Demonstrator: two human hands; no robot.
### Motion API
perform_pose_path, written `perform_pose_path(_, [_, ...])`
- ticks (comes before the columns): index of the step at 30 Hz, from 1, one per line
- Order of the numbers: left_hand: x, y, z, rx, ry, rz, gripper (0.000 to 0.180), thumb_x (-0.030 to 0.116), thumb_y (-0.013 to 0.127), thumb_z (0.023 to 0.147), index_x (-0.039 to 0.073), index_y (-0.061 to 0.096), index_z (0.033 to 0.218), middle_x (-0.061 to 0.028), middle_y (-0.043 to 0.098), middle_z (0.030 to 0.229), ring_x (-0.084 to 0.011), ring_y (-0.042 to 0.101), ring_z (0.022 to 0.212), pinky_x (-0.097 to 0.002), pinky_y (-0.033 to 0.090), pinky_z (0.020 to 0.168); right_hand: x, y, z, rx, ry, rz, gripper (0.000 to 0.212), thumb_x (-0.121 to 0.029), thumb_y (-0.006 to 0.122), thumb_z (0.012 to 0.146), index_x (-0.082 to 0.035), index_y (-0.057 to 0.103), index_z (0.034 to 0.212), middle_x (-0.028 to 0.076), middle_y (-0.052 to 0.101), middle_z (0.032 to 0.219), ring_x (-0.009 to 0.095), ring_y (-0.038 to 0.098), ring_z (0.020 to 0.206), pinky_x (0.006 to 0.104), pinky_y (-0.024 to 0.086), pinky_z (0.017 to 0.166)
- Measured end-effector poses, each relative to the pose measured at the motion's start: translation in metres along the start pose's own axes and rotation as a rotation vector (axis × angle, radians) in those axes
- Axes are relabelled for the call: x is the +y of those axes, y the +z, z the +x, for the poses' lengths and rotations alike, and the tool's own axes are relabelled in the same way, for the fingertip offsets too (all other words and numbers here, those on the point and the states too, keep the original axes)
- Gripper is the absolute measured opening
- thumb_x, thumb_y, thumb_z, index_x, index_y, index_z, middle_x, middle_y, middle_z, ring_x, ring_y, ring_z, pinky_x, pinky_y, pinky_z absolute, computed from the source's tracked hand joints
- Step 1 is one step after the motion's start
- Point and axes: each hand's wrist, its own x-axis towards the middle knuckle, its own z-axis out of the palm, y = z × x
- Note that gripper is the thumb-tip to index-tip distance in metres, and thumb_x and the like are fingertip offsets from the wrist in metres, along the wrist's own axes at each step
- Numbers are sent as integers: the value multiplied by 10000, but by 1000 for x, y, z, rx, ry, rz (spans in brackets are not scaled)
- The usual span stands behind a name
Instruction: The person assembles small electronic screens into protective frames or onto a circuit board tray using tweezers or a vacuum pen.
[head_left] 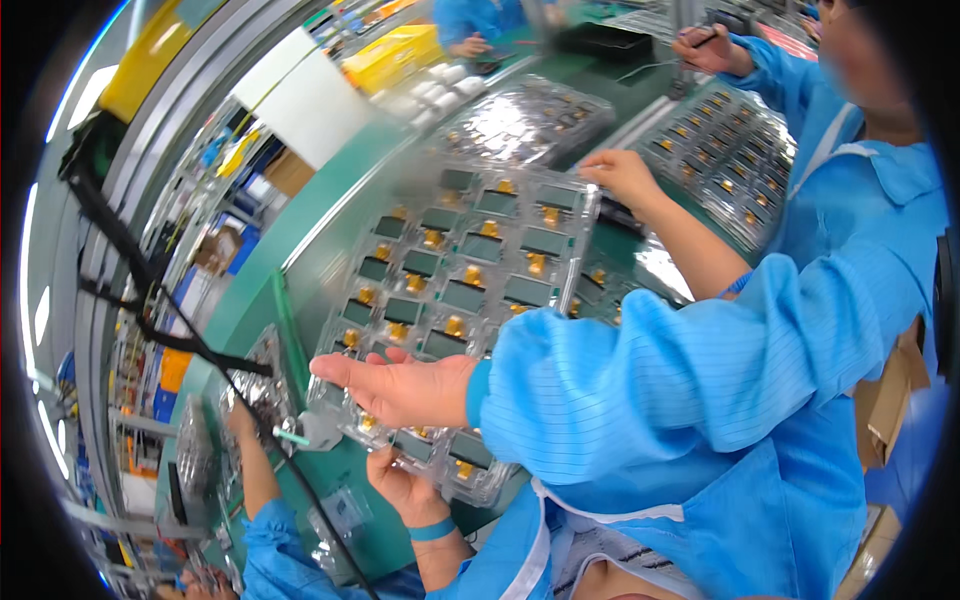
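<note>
A clear plastic blister tray (590, 215), tilted across the middle, holds rows of small grey-green rectangular screens with gold-coloured tabs. My left hand (400, 490), below a blue wristband, grips its near edge, thumb and fingers partly hidden under the rim. At the far right corner my right hand (620, 172) pinches the tray's edge; that forearm passes behind a co-worker's blue sleeve (680, 360). The co-worker's hand (420, 390) reaches in from the right over the near rows, fingers pointing left. Whether it touches the tray, I cannot tell.
Another filled tray (725, 165) lies at the right beside the co-worker, whose other hand (710, 50) holds a thin dark tool. Shiny wrapped trays (525, 120) lie beyond on the green table (340, 215). At lower left, another person's hand (242, 420) touches clear packaging; a black stand (150, 290) crosses there.
</note>
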Motion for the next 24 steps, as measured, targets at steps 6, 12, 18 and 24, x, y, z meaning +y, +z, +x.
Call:
perform_pose_path(6, [0, -1, 5, -29, 171, 202, 451, 103, 513, 663, -23, 516, 1097, -155, 577, 1075, -292, 564, 983, -439, 461, 870, 67, 21, 11, 13, 478, 687, 299, -302, 547, 852, -61, 583, 1026, 61, 590, 1001, 114, 558, 830, 225, 474, 686])
perform_pose_path(12, [6, 17, 15, -33, 55, -75, 387, 104, 509, 673, -61, 544, 1021, -168, 616, 975, -289, 601, 922, -431, 488, 842, 94, 22, 29, 64, 875, 1361, 353, -384, 500, 886, -90, 563, 1069, 66, 571, 1093, 124, 554, 889, 218, 486, 707])
perform_pose_path(18, [7, 12, 22, -106, -10, -125, 414, 94, 520, 668, -47, 530, 1057, -178, 587, 1050, -315, 576, 974, -459, 461, 876, 19, 23, 38, -263, 989, 1331, 402, -410, 572, 833, -64, 552, 1035, 37, 574, 994, 115, 549, 841, 223, 489, 703])
perform_pose_path(24, [23, 16, 21, -128, 83, -5, 427, 94, 532, 675, -23, 521, 1086, -177, 585, 1058, -316, 572, 973, -462, 468, 857, -95, 43, -19, -475, 1124, 1165, 466, -417, 683, 754, -15, 554, 951, 13, 602, 859, 107, 562, 767, 232, 491, 684])
